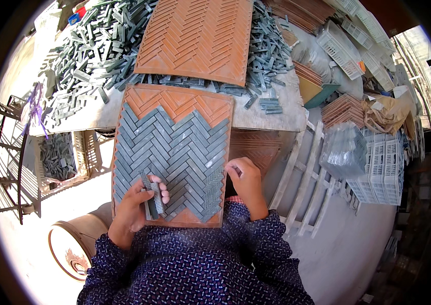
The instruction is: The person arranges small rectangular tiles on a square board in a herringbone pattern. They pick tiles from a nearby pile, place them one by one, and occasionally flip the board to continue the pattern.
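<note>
In front of me an orange herringbone mould leans on the table's front edge, its lower end toward my body. Grey-green stone strips fill most of its slots in a zigzag; bare orange shows along the top and bottom. Over its lower left part, my left hand is closed round a few loose stone strips. My right hand is at the mould's right edge, fingers curled in and thumb and forefinger close together. Whatever they pinch, if anything, is hidden.
Heaped loose strips cover the table around a second orange mould. A crate of strips and a bucket stand at left. To the right are a slatted pallet, white plastic crates and stacked moulds.
</note>
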Demonstrator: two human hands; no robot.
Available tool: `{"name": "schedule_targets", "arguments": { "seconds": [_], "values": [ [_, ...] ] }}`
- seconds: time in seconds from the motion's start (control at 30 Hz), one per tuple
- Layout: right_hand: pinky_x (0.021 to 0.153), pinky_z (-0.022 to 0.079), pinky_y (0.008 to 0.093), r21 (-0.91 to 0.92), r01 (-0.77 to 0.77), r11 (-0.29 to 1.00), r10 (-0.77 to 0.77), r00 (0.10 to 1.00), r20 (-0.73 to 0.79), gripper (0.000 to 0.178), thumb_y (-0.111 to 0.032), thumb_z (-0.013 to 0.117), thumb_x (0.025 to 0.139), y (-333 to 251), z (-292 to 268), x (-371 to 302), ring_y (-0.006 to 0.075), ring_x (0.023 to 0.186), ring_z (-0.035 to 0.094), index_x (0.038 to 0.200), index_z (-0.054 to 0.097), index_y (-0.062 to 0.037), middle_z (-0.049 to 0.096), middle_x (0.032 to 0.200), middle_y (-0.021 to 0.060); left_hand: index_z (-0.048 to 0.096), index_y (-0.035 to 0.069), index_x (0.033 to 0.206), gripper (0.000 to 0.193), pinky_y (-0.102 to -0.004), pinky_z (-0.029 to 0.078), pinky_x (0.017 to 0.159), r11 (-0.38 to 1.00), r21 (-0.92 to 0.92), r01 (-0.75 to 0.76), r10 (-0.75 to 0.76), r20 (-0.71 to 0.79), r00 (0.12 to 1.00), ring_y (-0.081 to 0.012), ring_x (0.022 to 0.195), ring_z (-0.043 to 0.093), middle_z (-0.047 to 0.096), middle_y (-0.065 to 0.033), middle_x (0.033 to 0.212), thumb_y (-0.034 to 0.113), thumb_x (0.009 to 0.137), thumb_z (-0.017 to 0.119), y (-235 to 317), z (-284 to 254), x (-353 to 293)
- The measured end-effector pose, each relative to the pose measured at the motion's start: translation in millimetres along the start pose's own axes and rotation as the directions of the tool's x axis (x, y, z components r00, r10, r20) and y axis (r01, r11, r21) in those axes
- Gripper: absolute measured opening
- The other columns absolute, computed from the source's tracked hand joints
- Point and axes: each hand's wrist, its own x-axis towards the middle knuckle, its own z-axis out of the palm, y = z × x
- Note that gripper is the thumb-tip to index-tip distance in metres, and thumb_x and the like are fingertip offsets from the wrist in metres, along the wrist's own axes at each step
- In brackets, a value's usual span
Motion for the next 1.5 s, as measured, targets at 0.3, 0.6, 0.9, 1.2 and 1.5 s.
{"name": "schedule_targets", "arguments": {
  "seconds": [0.3, 0.6, 0.9, 1.2, 1.5],
  "values": [
    [0.058, 0.047, 0.0281, 0.011, 0.122, 0.993, -0.122, 0.993, -0.004, 0.008, -0.001, 0.066, 0.076, -20.3, 7.1, 28.9, 0.0189, 0.063, 0.060, 0.083, 0.063, 0.0006, 0.061, 0.076, 0.0108, 0.048, 0.002, 0.112, 0.025, -0.0440, 0.053, 0.083, 0.948, -0.234, 0.214, -0.183, 0.147, 0.972, -0.0261, 0.094, 0.060, 0.057, -0.0106, 0.093, -0.001, 0.087, 0.052, -13.2, -11.6, -9.9],
    [0.067, 0.048, 0.0338, 0.085, 0.338, 0.937, -0.348, 0.905, 0.243, 0.009, -0.002, 0.064, 0.078, -60.0, 58.4, 58.5, 0.0295, 0.076, 0.061, 0.087, 0.064, -0.0003, 0.063, 0.082, 0.0132, 0.051, 0.003, 0.116, 0.029, -0.0432, 0.051, 0.089, 0.848, -0.282, 0.448, -0.370, 0.289, 0.883, -0.0258, 0.103, 0.059, 0.058, -0.0130, 0.108, 0.002, 0.087, 0.057, -60.0, -26.2, -29.9],
    [0.067, 0.048, 0.0384, -0.160, 0.299, 0.941, -0.246, 0.927, 0.283, 0.010, -0.006, 0.064, 0.077, -78.0, 86.5, 63.4, 0.0316, 0.078, 0.060, 0.087, 0.063, -0.0043, 0.060, 0.083, 0.0112, 0.050, 0.005, 0.119, 0.037, -0.0533, 0.045, 0.095, 0.891, -0.378, 0.252, -0.231, 0.101, 0.968, -0.0271, 0.112, 0.055, 0.057, -0.0129, 0.115, -0.004, 0.084, 0.057, -26.0, -23.4, -29.5],
    [0.070, 0.048, 0.0382, -0.099, 0.416, 0.904, -0.374, 0.881, 0.289, 0.021, -0.002, 0.064, 0.076, -94.1, 107.4, 71.1, 0.0336, 0.082, 0.059, 0.097, 0.061, -0.0044, 0.059, 0.090, 0.0128, 0.034, 0.001, 0.136, 0.055, -0.0500, 0.043, 0.100, 0.899, -0.401, 0.178, -0.116, 0.176, 0.978, -0.0254, 0.123, 0.047, 0.046, -0.0126, 0.132, -0.007, 0.084, 0.048, -5.5, -32.1, -29.1],
    [0.069, 0.048, 0.0392, -0.042, 0.508, 0.860, -0.422, 0.756, 0.500, 0.025, -0.005, 0.068, 0.073, -95.7, 103.6, 97.9, 0.0327, 0.083, 0.057, 0.095, 0.057, -0.0045, 0.052, 0.090, 0.0123, 0.033, 0.002, 0.138, 0.055, -0.0474, 0.043, 0.100, 0.905, -0.394, 0.162, -0.095, 0.183, 0.978, -0.0254, 0.123, 0.046, 0.045, -0.0125, 0.133, -0.007, 0.085, 0.046, -3.5, -35.8, -28.7]
  ]
}}
